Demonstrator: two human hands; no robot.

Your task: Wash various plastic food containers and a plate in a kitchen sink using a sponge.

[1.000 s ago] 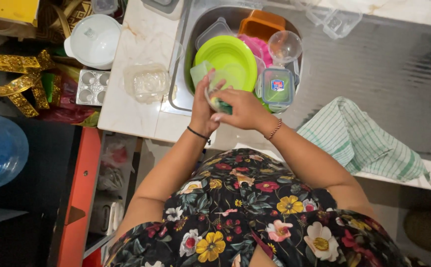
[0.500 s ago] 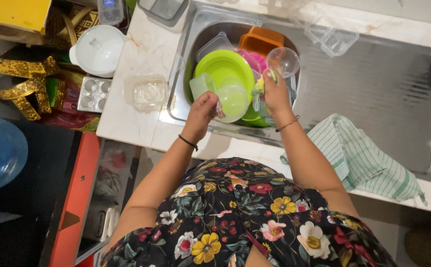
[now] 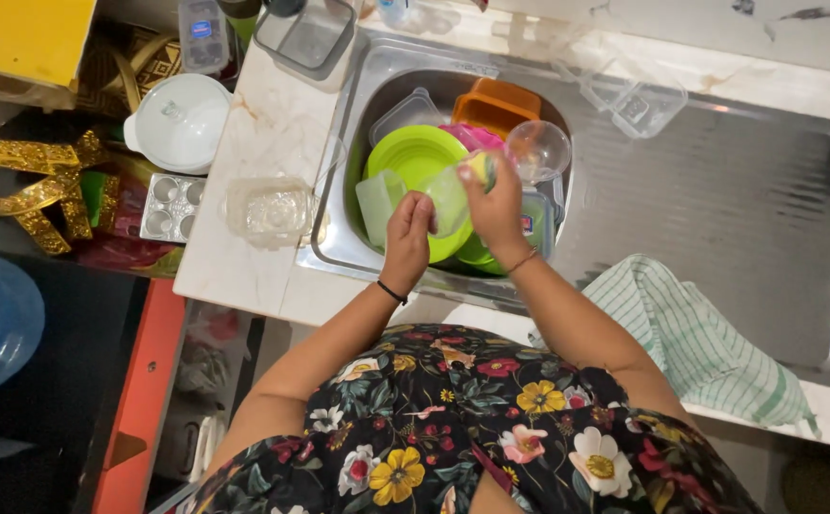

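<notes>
Green lid [image 3: 445,198] gripped, L hand [image 3: 408,228], R hand [image 3: 493,205] scrubbing.

Home kitchen: steel sink [image 3: 720,190], plastic dishes [image 3: 415,157].

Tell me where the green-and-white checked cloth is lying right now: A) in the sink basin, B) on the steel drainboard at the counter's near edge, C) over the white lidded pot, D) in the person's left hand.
B: the checked cloth lies on the drainboard, right of the basin, clear of both hands.
</notes>
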